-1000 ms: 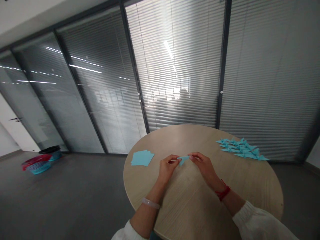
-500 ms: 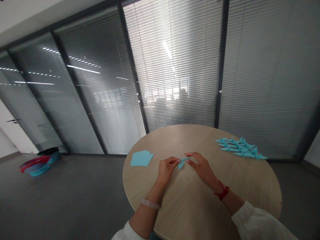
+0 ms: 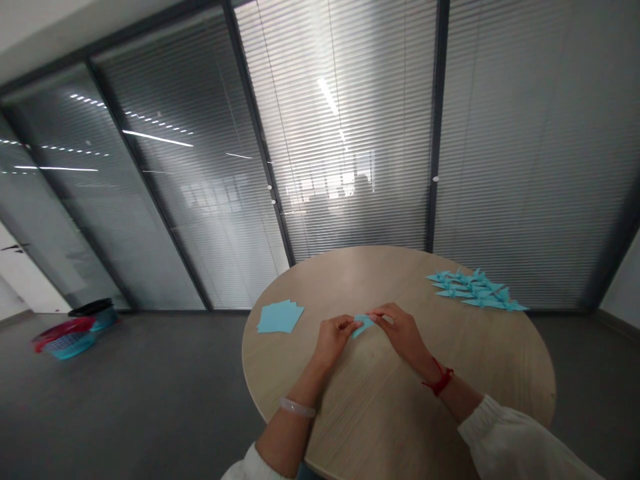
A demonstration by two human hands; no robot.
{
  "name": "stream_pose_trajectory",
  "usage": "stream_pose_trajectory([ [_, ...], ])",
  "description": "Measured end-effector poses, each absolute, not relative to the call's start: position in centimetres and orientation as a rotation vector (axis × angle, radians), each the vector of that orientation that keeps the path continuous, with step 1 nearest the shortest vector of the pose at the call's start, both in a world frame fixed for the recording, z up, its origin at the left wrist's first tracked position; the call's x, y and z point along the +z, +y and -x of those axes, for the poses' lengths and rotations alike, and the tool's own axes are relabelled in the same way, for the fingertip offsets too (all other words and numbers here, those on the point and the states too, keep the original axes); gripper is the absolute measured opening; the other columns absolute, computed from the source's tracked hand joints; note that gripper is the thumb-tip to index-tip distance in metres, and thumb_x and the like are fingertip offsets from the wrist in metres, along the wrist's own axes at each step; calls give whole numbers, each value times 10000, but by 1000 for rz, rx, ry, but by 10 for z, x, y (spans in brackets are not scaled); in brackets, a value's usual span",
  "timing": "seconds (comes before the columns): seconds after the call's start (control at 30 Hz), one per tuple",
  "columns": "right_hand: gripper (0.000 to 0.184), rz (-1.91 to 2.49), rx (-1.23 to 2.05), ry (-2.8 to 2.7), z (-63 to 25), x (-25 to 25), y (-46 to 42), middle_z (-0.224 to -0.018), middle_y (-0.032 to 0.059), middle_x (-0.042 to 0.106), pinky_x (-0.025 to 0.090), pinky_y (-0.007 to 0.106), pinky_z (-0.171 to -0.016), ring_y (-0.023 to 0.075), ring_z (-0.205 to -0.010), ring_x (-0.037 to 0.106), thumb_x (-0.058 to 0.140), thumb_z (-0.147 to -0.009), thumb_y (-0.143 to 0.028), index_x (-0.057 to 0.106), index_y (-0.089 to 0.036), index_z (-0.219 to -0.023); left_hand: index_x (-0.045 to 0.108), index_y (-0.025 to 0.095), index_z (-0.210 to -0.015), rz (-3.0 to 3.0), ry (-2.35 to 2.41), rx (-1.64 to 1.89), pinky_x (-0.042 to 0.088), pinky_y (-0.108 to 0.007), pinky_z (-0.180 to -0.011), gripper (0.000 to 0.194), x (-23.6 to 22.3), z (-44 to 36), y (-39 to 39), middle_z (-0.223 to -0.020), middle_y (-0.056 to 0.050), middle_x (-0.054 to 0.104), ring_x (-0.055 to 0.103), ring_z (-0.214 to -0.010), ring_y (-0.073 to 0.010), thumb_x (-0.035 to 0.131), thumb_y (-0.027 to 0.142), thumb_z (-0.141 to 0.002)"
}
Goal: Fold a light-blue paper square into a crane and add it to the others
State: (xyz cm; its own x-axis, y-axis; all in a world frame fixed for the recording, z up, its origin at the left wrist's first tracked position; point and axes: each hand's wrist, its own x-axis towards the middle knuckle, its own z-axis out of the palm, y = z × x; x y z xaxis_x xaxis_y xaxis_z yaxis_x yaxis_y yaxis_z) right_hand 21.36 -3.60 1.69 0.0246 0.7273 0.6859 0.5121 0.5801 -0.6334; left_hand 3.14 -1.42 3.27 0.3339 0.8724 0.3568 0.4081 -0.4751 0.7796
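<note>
A small folded piece of blue paper (image 3: 363, 325) is held between my two hands above the middle of the round table (image 3: 380, 400). My left hand (image 3: 334, 338) pinches its left side between thumb and fingers. At the opposite edge, my right hand (image 3: 399, 328) grips the paper with thumb and fingertips, which cover part of it. Left of my hands lies a loose stack of flat blue paper sheets (image 3: 280, 317). Folded blue paper cranes (image 3: 477, 290), several in rows, sit on the table's far right.
Glass partition walls with blinds (image 3: 360, 133) stand right behind the table. On the floor to the left are a red and blue plastic basket (image 3: 67, 340) and a black and blue one (image 3: 97, 313). A white door (image 3: 30, 273) is at the far left.
The folded paper now shows a broader, flatter face between my hands. My right fingers have closed in on its right edge. The whole view has shifted slightly.
</note>
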Motion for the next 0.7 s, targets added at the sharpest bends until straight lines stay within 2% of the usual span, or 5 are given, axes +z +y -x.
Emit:
stream_pose_trajectory([
  [0.2,224,1052,225,-1696,-214,17,-36,-887,39,700,471,348,-817,199,-874,606,526,-875,-397,693,-249,-881,705,136,-690,-2073,1143,996,313,-211,-521,368,34,-31,-13,-560,16,564,438,-533,-108,556,463,-768],
  [0.37,244,1068,230,-1733,-214,18,-37,-837,42,697,470,336,-778,197,-832,607,512,-883,-396,695,-238,-847,682,132,-691,-2047,1078,937,298,-208,-512,378,30,-34,-11,-556,25,530,420,-535,-103,560,482,-764],
  [0.7,235,1108,292,-1569,-216,12,-31,-872,48,710,496,326,-776,198,-836,643,542,-846,-402,702,-231,-842,656,137,-708,-2044,1072,900,333,-219,-533,419,35,-33,-16,-603,-11,634,486,-536,-119,481,500,-822],
])
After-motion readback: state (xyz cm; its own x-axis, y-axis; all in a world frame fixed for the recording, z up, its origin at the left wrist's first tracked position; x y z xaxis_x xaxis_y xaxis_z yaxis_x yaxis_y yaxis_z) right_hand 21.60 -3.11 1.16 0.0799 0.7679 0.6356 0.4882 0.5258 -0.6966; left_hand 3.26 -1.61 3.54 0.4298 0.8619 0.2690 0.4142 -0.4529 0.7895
